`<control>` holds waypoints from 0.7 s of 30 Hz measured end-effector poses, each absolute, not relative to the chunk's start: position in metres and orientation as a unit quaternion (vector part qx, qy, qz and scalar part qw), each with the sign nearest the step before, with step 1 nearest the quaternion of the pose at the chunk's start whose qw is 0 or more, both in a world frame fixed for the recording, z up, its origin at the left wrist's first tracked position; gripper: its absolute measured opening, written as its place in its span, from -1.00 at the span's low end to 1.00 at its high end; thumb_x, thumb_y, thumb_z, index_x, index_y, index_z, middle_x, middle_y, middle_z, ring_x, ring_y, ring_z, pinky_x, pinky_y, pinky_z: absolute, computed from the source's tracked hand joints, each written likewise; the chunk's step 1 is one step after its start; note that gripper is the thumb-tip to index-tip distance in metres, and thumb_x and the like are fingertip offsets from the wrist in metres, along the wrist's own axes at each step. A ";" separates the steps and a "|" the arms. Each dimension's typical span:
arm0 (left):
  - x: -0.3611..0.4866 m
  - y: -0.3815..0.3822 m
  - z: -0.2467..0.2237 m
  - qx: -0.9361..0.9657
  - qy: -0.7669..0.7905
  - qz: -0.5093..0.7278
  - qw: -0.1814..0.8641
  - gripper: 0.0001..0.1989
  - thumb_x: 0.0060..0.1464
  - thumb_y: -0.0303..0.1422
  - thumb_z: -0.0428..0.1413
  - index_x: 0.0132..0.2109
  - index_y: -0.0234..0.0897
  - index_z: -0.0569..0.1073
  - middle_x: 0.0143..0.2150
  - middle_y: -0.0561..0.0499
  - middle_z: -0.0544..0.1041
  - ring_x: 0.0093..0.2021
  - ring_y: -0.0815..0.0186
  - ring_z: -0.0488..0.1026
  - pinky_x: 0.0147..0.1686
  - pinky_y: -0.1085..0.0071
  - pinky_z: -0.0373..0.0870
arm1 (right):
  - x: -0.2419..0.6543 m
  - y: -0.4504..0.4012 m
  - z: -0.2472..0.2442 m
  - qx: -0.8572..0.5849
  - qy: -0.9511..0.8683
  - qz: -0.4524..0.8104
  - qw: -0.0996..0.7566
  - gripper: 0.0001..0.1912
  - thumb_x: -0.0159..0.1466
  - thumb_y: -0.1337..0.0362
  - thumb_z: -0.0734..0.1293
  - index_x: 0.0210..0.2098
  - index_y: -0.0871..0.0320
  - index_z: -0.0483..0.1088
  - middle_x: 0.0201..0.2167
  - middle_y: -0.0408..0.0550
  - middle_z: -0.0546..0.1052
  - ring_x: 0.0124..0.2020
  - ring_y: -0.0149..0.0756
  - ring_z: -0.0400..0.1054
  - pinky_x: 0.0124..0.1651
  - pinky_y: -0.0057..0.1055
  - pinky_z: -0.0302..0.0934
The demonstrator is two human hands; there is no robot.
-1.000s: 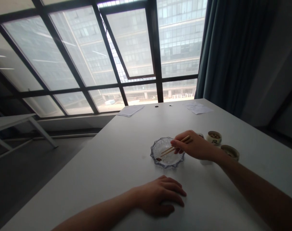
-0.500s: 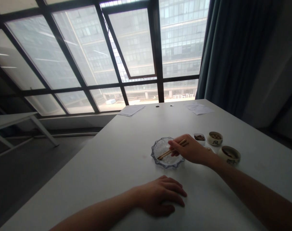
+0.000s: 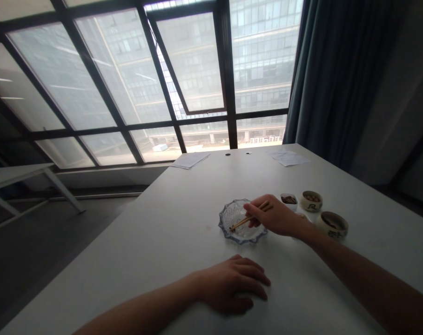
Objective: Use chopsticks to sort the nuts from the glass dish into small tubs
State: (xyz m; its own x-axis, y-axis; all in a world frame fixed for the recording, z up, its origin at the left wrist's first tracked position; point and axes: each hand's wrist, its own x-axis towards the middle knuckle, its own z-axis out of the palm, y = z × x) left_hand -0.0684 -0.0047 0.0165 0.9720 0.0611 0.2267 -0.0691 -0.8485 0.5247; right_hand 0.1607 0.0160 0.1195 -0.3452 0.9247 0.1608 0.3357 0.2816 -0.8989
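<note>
My right hand [image 3: 272, 216] is closed around a pair of wooden chopsticks [image 3: 249, 219], over a clear glass dish [image 3: 224, 215] with a scalloped rim. The chopstick tips point down and left into the dish, with a small dark bit at them, too small to name. Palm down on the white table [image 3: 155, 242], my left hand [image 3: 234, 284] rests in front of the dish with its fingers spread, holding nothing. Beyond my right wrist stand a small white container [image 3: 289, 201] of brown pieces and two cream bowls with dark characters, one farther [image 3: 311, 202] and one nearer [image 3: 332, 225].
Just behind my right wrist, a pale item [image 3: 304, 217] is mostly hidden. Paper sheets lie at the table's far left [image 3: 189, 160] and far right [image 3: 288, 157]. A dark curtain [image 3: 330, 83] hangs at the right, beside large windows. Another table [image 3: 19, 173] stands at the left.
The chopstick tips have shifted slightly right and up within the glass dish. My left hand and the bowls stay where they were.
</note>
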 end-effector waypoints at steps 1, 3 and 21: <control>-0.068 -0.005 0.017 0.955 -0.002 0.116 0.275 -0.64 0.28 -0.28 0.12 0.19 -0.16 0.48 0.29 -0.09 0.52 0.35 0.11 0.38 0.40 0.21 0.20 | 0.160 0.018 0.118 -0.443 -0.706 0.410 0.372 -0.44 0.35 -0.17 0.38 -0.38 0.25 0.59 -0.46 0.07 0.67 -0.40 -0.13 0.64 -0.36 -0.35 0.49; -0.068 -0.004 0.017 0.956 -0.002 0.110 0.274 -0.63 0.27 -0.29 0.13 0.20 -0.15 0.47 0.30 -0.09 0.51 0.36 0.10 0.38 0.40 0.19 0.21 | 0.161 0.021 0.115 -0.450 -0.691 0.412 0.387 -0.41 0.33 -0.21 0.39 -0.39 0.25 0.58 -0.47 0.07 0.66 -0.41 -0.12 0.64 -0.36 -0.35 0.50; -0.069 -0.005 0.018 0.956 0.008 0.107 0.274 -0.64 0.27 -0.29 0.15 0.19 -0.12 0.47 0.30 -0.06 0.51 0.35 0.14 0.39 0.40 0.23 0.20 | 0.307 0.019 0.177 -0.655 -0.545 0.160 0.499 -0.50 0.36 -0.24 0.31 -0.40 0.03 0.53 -0.43 0.12 0.67 -0.37 0.06 0.63 -0.16 0.12 0.56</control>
